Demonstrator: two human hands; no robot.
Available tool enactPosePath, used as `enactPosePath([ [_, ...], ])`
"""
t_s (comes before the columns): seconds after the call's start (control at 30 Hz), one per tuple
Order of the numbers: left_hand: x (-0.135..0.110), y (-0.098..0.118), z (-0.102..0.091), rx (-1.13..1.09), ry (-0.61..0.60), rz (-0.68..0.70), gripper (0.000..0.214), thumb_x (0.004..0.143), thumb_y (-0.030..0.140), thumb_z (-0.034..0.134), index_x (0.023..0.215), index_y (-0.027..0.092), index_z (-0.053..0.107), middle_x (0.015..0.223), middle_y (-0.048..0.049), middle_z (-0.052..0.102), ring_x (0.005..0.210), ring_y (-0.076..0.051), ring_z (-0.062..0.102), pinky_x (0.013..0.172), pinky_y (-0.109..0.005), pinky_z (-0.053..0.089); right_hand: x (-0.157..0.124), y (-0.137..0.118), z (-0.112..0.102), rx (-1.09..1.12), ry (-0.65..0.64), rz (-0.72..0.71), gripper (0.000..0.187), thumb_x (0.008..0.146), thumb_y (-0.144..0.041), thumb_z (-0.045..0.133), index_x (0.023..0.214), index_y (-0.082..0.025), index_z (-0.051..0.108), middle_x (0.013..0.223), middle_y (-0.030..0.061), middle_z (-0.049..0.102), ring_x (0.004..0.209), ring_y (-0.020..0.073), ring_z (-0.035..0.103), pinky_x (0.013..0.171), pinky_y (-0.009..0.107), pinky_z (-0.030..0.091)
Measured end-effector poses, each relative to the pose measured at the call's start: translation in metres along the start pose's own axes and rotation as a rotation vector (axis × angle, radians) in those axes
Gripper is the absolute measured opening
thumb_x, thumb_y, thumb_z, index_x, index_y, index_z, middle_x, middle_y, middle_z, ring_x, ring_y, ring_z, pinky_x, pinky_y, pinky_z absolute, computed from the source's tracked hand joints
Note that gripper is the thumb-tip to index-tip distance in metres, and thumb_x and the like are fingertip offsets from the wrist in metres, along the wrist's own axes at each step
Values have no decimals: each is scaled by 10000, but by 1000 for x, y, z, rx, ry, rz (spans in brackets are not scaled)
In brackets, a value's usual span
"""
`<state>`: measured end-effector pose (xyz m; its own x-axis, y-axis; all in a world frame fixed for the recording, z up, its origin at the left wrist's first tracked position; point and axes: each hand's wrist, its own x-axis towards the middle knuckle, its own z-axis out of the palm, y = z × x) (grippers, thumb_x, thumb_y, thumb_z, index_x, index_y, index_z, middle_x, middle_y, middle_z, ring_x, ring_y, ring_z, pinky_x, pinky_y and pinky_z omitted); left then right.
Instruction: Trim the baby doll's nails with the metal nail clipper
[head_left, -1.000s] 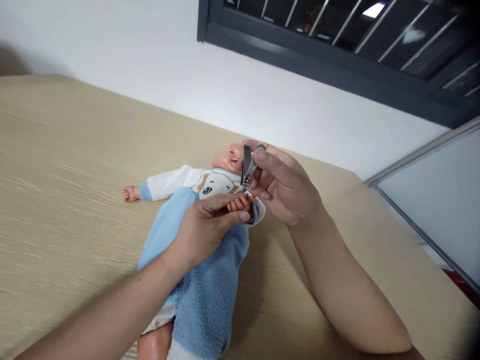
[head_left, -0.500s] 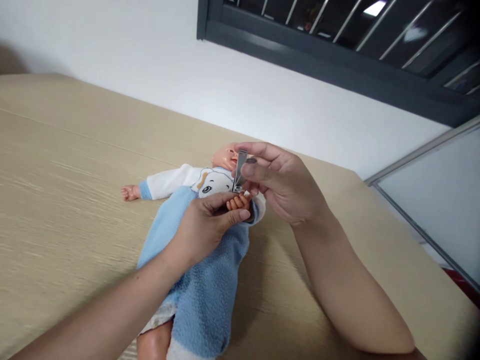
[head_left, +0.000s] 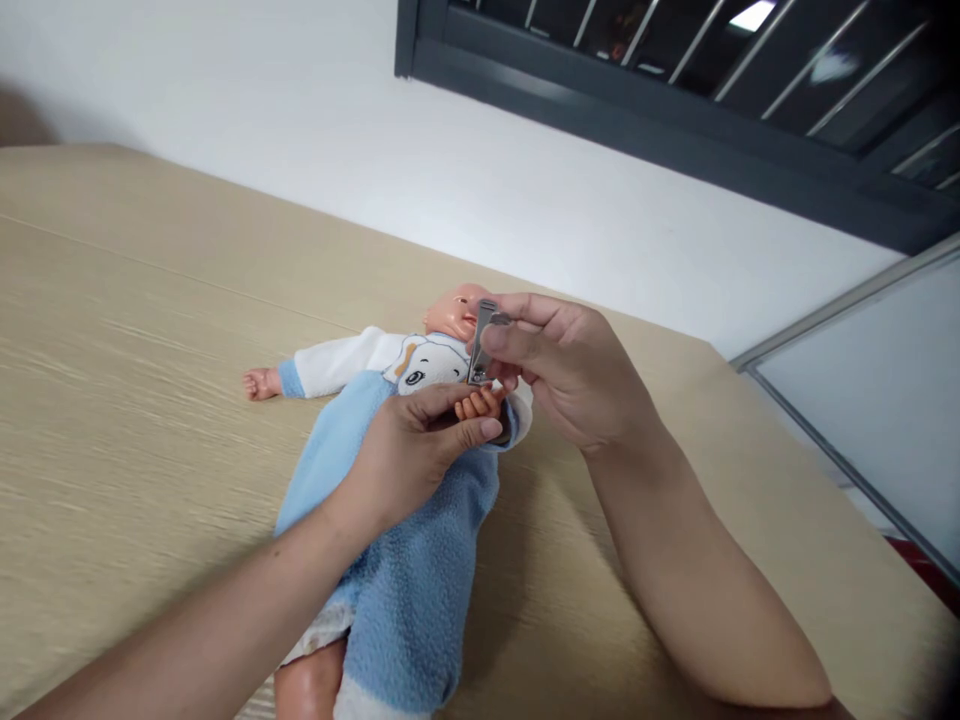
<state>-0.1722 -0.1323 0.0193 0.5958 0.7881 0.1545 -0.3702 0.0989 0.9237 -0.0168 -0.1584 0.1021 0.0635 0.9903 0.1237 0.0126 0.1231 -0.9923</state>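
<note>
A baby doll lies on its back, dressed in a white top with a printed animal and blue fleece trousers. My left hand is closed around the doll's small plastic hand, holding its fingers up. My right hand pinches steel nail clippers between thumb and fingers. The clippers stand nearly upright, their lower end just above the doll's fingers. I cannot tell whether they touch, and the cutting edge is hidden.
The doll lies on a pale wood-grain table whose far edge runs along a white wall. A dark window frame with metal bars is above, a white panel in a grey frame is at the right, and a red strip is below it.
My right hand and the clippers have shifted left and down, closer to the doll's fingers. The clippers now stand more upright. My left hand has barely moved on the doll's hand.
</note>
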Motion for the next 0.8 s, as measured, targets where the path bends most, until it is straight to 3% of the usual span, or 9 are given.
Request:
enactPosePath([
  [0.2,0,1,0,-44,-1,-30,134,793,231,881,907,169,849,884,-32,789,865,-157,675,890,-290,541,1,4,-1,-51,10,-42,266,818,-320,893,1018,-171,800,904,23,694,675,83,550,588,217,458],
  [0.43,0,0,1,5,-16,-9,139,813,271,861,787,159,782,771,-8,707,753,-127,587,743,-254,482,1,9,4,-40,2,11,282,845,-396,870,968,-156,787,786,0,607,651,83,523,577,217,462],
  [0.8,0,2,1,3,-17,-21,134,808,273,858,802,165,779,795,-15,712,774,-143,598,767,-271,490,2,10,1,6,-31,33,192,858,-310,862,980,-170,813,723,-20,616,571,63,512,529,200,448],
])
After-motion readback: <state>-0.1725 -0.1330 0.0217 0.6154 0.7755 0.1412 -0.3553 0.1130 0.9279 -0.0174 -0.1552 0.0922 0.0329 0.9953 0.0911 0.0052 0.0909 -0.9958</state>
